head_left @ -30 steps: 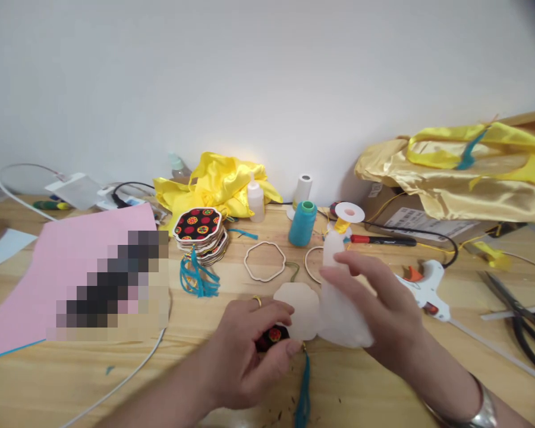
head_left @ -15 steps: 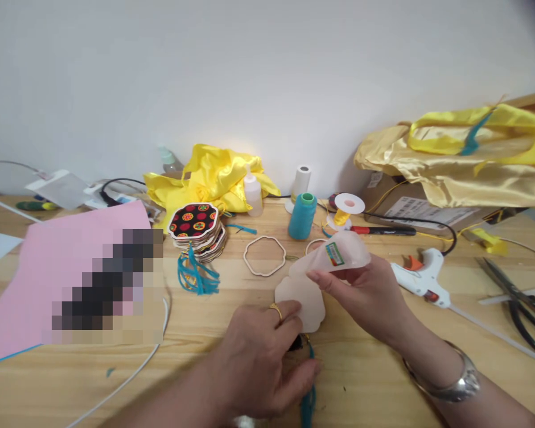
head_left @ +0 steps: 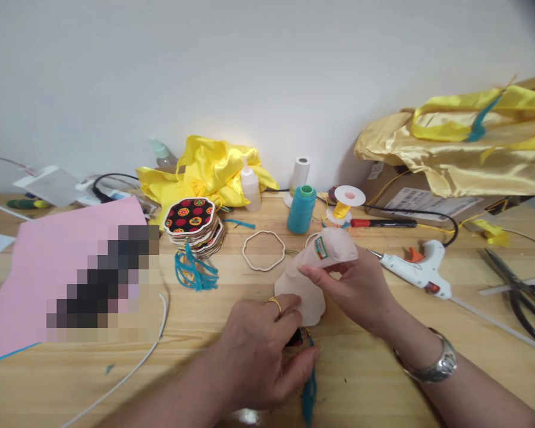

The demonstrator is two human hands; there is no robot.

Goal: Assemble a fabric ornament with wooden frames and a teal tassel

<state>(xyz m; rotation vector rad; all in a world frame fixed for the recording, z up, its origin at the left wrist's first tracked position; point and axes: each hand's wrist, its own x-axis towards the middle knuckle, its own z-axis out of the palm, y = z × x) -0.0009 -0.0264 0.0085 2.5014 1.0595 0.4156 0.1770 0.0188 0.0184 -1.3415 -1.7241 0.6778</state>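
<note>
My right hand (head_left: 361, 288) grips a translucent squeeze bottle (head_left: 327, 252) with a small coloured label, tipped on its side so its tip points down-left over a pale scalloped flat piece (head_left: 310, 297) on the table. My left hand (head_left: 263, 356), with a gold ring, is closed on a small dark patterned piece (head_left: 294, 339) at the near edge of that pale piece. A teal tassel (head_left: 309, 395) hangs out from under the left hand.
A stack of patterned scalloped pieces (head_left: 194, 223) with teal tassels, an empty scalloped frame (head_left: 264, 251), a teal thread cone (head_left: 302, 209), a glue gun (head_left: 417, 270), scissors (head_left: 524, 300), pink paper (head_left: 49, 261), yellow fabric (head_left: 214, 175) and a white cable (head_left: 129, 371) lie around.
My right hand tipped the bottle from upright onto its side and lowered its tip toward the pale piece. My left hand slid slightly nearer, covering more of the dark piece.
</note>
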